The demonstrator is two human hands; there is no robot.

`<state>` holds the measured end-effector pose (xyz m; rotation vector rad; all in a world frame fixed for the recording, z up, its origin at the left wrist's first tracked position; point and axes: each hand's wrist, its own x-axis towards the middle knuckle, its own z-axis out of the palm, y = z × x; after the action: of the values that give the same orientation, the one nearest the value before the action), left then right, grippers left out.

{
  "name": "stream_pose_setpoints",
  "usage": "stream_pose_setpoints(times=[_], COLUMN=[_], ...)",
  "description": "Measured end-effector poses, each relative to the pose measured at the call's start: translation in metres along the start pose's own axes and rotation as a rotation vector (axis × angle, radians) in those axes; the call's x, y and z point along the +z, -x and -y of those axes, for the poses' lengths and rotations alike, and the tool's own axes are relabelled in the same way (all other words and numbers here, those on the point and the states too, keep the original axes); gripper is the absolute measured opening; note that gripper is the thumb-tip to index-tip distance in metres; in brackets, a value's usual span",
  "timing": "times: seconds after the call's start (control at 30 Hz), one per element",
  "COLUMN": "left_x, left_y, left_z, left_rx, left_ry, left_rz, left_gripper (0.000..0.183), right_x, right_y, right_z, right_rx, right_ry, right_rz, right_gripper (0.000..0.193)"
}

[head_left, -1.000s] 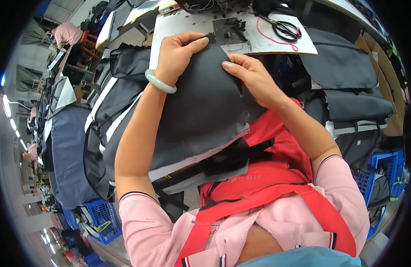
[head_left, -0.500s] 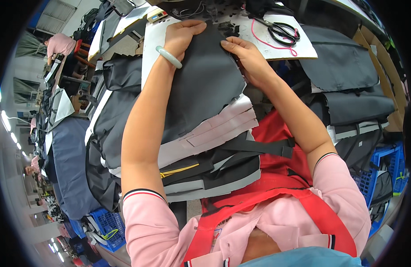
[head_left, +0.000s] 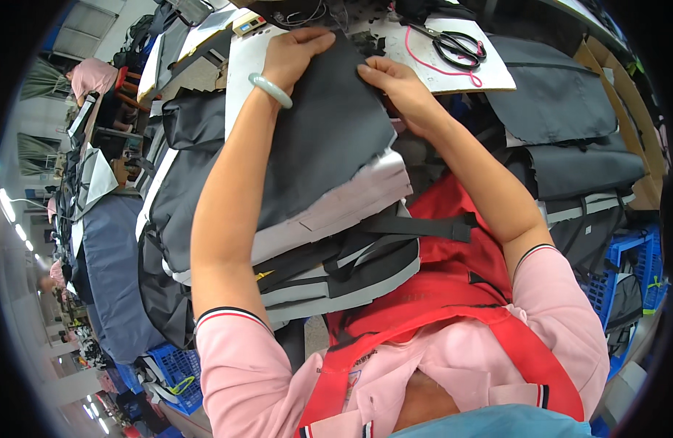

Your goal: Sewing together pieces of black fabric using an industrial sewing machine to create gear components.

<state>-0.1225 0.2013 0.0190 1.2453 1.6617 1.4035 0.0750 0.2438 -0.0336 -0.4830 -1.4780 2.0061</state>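
A dark grey fabric panel (head_left: 322,139) with a white backing (head_left: 336,208) along its near side lies across the work in front of me. My left hand (head_left: 292,60), with a pale green bangle (head_left: 271,90) on the wrist, pinches its far left corner. At the far right edge, my right hand (head_left: 400,82) has thumb and fingertips closed on the same panel. Beneath it are black and grey layered pieces with a black strap (head_left: 442,227) reaching over my red apron (head_left: 446,277).
Black-handled scissors (head_left: 459,51) and a pink cord (head_left: 438,67) lie on the white tabletop (head_left: 489,79). Stacked dark panels (head_left: 559,95) stand at the right beside a cardboard box (head_left: 632,120). Blue crates (head_left: 177,372) sit low on both sides. Another person (head_left: 93,77) sits at far left.
The panel's near edge has moved slightly up and left, and both hands have shifted a little left. The layers beneath have moved; less of the yellow strip shows now.
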Motion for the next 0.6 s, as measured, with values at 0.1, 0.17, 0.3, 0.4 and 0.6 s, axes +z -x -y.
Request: stream_pose_setpoints(times=[0.1, 0.17, 0.3, 0.4, 0.6], left_x=[-0.019, -0.048, -0.115, -0.157, -0.157], left_y=[0.038, 0.081, 0.173, 0.222, 0.27], left_z=[0.015, 0.027, 0.043, 0.019, -0.074], left_rx=[-0.054, -0.198, -0.481, -0.585, -0.365], left_ry=[-0.374, -0.691, -0.71, -0.674, -0.919], left_rz=[0.179, 0.339, 0.329, 0.317, 0.134], left_gripper=[0.034, 0.043, 0.044, 0.041, 0.02], right_x=[-0.034, -0.07, -0.136, -0.165, -0.143], right_y=[0.037, 0.07, 0.109, 0.103, 0.081], right_z=[-0.033, -0.071, -0.171, -0.217, -0.122], right_rx=[0.003, 0.066, 0.302, 0.37, 0.08], right_ry=[0.187, 0.274, 0.514, 0.566, 1.196], right_rz=[-0.003, -0.106, -0.214, -0.169, -0.084], right_gripper=[0.021, 0.022, 0.027, 0.03, 0.027])
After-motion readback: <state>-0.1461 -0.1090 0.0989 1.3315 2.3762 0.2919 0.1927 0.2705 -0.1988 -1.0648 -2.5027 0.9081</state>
